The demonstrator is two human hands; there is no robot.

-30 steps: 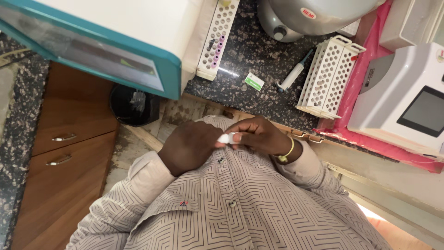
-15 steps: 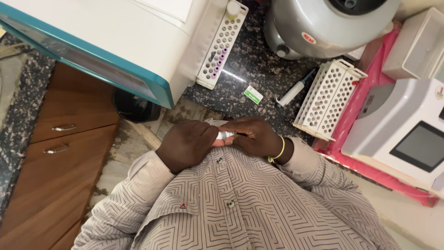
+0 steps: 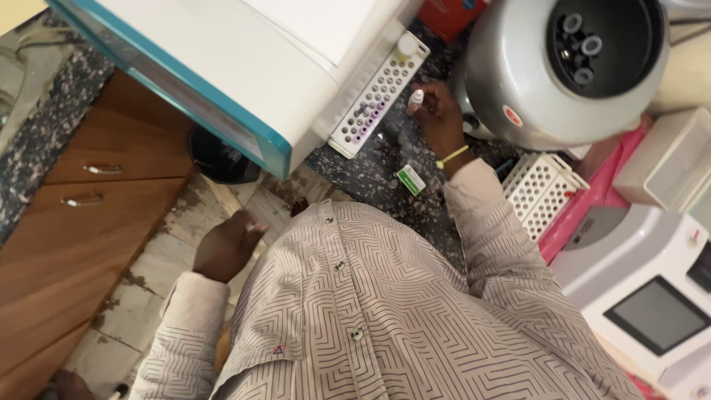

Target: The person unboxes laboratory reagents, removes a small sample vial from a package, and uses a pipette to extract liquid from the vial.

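Pinched in right hand (image 3: 437, 118) fingertips: small white-capped tube (image 3: 416, 97), held just beside long white tube rack (image 3: 378, 92). Likely light, stiff, smooth and slippery; best gripped at cap or upper body. Left hand (image 3: 226, 248) hanging loose, holding nothing, well below rack. Grey centrifuge (image 3: 518, 81) crowding right of rack; small green-white box (image 3: 410, 179) below it.

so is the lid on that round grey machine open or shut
Open. The round grey machine shows its dark inner well from above, with tube holders exposed and no lid over them. The right hand holds a small white tube beside it.
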